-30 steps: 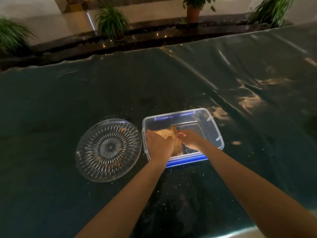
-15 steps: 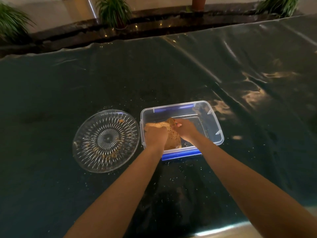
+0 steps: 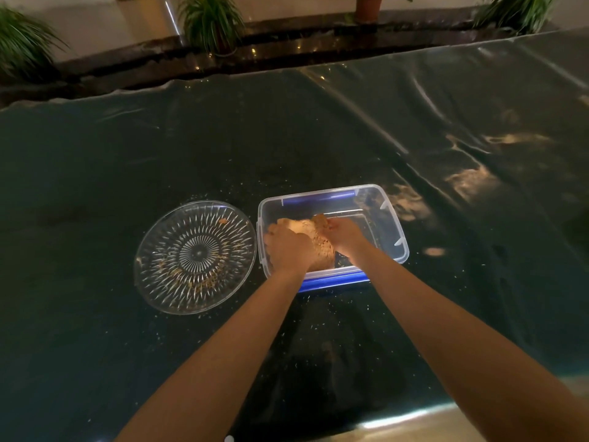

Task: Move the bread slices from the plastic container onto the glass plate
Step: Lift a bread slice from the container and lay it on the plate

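Holding the bread (image 3: 318,242) inside the container (image 3: 387,215), near the table's near edge, my left hand (image 3: 288,247) and right hand (image 3: 345,236) clasp opposite sides; I judge it light, soft, crumbly, best supported underneath.

We see a wide dark bench (image 3: 318,138) with open surface on every side of two things near its front middle. A glass plate (image 3: 153,282) lies just left of a clear plastic container (image 3: 390,218), almost touching it, so no hand passes between them. The plate is low and bare except for crumbs. The container's walls ring its inside; both hands (image 3: 288,248) and the bread slices (image 3: 320,240) crowd its left half, while its right half stands free. Potted plants (image 3: 210,20) line a ledge beyond the far edge, well apart.
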Motion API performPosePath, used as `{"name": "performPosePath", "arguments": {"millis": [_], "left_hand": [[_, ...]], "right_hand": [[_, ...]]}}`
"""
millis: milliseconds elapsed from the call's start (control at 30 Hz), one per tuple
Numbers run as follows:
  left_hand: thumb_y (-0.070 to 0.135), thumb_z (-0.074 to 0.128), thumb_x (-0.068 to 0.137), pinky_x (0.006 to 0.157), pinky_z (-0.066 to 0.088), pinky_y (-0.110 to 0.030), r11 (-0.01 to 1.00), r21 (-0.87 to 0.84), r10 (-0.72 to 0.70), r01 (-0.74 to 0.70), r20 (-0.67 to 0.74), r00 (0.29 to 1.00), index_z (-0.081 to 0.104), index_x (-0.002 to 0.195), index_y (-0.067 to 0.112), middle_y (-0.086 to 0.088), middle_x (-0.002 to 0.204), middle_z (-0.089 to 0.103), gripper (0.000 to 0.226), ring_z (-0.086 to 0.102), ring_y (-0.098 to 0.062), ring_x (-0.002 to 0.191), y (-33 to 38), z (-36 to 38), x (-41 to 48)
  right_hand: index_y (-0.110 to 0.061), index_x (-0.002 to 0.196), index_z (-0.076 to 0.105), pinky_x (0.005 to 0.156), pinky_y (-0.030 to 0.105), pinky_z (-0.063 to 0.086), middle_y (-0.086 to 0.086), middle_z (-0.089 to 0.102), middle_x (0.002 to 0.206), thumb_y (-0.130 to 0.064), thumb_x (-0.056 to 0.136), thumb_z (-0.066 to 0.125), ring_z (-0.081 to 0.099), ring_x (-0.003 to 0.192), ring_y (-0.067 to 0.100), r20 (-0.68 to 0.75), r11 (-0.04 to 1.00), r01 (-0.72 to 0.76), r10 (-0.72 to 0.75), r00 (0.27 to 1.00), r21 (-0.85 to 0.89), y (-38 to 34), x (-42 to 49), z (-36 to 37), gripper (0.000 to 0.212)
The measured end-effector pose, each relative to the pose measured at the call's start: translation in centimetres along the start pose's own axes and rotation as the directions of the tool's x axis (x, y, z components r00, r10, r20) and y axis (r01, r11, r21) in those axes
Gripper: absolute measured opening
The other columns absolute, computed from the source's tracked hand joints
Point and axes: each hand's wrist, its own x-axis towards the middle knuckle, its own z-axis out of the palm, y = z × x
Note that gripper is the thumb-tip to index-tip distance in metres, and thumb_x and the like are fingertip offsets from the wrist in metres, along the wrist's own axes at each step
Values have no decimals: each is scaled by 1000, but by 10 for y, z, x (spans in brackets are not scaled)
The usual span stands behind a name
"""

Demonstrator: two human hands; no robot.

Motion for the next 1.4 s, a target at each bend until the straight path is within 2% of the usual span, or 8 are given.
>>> {"name": "performPosePath", "arguments": {"millis": [233,333,467,600,800,933,1133,1400], "left_hand": [[18,38,99,104,43,-32,970,130,214,-204,-65,975,27,150,11,-13,145,42,53,49,-26,126,5,-6,-7],[19,36,100,100,46,-33,978,-13,208,-209,-62,976,34,147,17,-11,137,48,48,54,-24,119,14,-13,-8],[18,36,100,73,46,-19,945,-250,224,-211,22,974,46,139,19,-7,123,61,40,59,-16,101,25,-25,-6],[18,45,98,84,53,-26,866,-474,246,-162,120,962,56,132,19,-4,125,63,36,61,-20,111,42,-49,-5],[11,41,97,102,48,-41,758,-625,272,-189,39,962,52,137,19,-1,133,55,42,53,-20,119,62,-86,2],[11,40,98,93,52,-39,711,-665,316,-228,13,949,55,133,21,3,116,57,39,58,-15,102,57,-114,9],[14,39,99,100,48,-48,687,-694,307,-215,9,952,52,135,24,2,125,54,39,53,-21,119,49,-158,21],[13,43,97,106,43,-53,698,-704,231,-128,53,971,49,139,18,-5,141,52,43,50,-27,128,10,-212,59]], "right_hand": [[-5,117,57,97,43,47,18,61,121,-29,93,50,58,112,34,47,967,-42,31,998,251,-13,-14,-30,35],[-10,106,60,91,37,49,10,63,104,-30,93,50,59,101,24,56,970,35,-50,997,239,-21,-19,-47,26],[-10,115,59,90,35,47,6,60,107,-26,90,57,56,98,19,-12,966,122,-123,992,229,-38,-20,-65,31],[-4,118,59,92,40,49,18,62,119,-18,90,56,60,104,28,-5,937,161,-168,986,309,-59,-24,-81,31],[-2,126,52,99,47,47,19,59,126,-12,92,52,57,116,32,32,861,181,-222,974,475,-98,-31,-87,35],[-3,127,51,101,45,45,14,58,127,-12,92,51,56,117,28,26,847,191,-234,972,496,-127,-36,-75,36],[-7,128,51,88,36,48,4,58,114,-13,92,52,55,106,19,-17,829,250,-279,960,501,-168,-45,-46,37],[-6,126,52,85,36,51,5,60,112,-12,90,55,58,102,19,-31,818,229,-251,968,528,-202,-39,22,36]]}}
